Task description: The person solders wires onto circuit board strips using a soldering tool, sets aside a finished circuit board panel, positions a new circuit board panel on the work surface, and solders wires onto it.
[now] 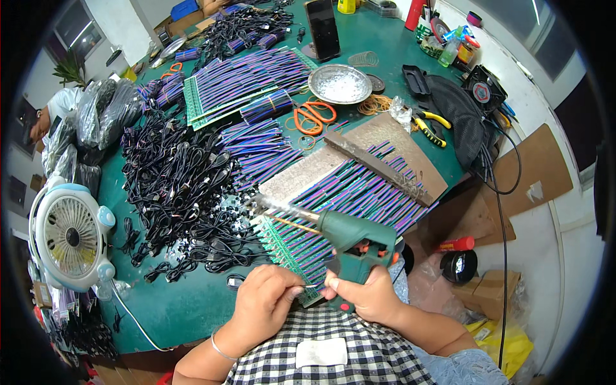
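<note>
My right hand [369, 296] is wrapped round the handle of a green soldering gun [356, 232]. Its metal barrel points left, above the rows of thin purple-blue strips [359, 192] and the green circuit board panel [277, 247] at their ends. Close by on the left, my left hand [264, 300] pinches a thin wire [310, 286] with a pale end, over the panel's near corner. Just beyond that hand lies a black cable with a plug [235, 280]. A large heap of black cables [179, 186] spreads to the left of the panel.
A metal bar [378, 168] lies across the strips on a board [410, 151]. Beyond are orange-handled scissors [314, 117], a metal bowl [340, 84], yellow-handled pliers [431, 128] and a standing phone [322, 29]. A white fan [72, 237] stands left; a cord [504, 256] hangs right.
</note>
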Tool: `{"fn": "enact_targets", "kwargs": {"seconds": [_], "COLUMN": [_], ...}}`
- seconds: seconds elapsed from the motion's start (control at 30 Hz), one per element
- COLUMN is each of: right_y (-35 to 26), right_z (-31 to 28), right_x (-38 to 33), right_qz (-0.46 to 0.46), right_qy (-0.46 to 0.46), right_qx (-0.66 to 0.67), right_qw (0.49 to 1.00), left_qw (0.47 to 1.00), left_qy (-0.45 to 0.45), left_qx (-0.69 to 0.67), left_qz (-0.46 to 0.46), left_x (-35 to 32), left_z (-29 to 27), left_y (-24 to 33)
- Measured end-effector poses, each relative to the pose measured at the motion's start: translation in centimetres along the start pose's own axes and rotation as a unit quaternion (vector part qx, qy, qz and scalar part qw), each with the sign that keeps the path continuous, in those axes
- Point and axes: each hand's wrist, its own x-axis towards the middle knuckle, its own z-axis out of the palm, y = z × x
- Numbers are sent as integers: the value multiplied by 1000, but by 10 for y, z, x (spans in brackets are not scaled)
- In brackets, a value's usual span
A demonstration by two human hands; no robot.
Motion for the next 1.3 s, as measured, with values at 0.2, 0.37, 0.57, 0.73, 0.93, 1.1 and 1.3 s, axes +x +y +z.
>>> {"fn": "enact_targets", "kwargs": {"seconds": [0.2, 0.37, 0.57, 0.73, 0.93, 1.1, 1.3], "right_y": [5, 8, 10, 7, 6, 4, 5], "right_z": [-2, 6, 6, 6, 7, 7, 5], "right_x": [2, -1, -2, -3, -1, -1, -2], "right_qz": [-30, -70, -56, -67, -66, -54, -11], "right_qy": [-20, -16, -16, -17, -20, -31, -53], "right_qx": [-30, -43, -51, -34, -58, -48, 58], "right_qw": [999, 996, 997, 997, 996, 997, 997], "left_qw": [998, 996, 993, 992, 984, 986, 990], "left_qy": [-9, -36, -51, -64, -79, -71, -75], "left_qx": [-53, -62, -78, -74, -118, -122, 60], "left_qz": [-36, -53, -68, -81, -109, -87, 106], "left_x": [-2, -2, -5, -6, -6, -6, 1], "left_z": [5, 6, 10, 9, 9, 9, -10], "left_y": [0, 1, 0, 1, 1, 0, 0]}}
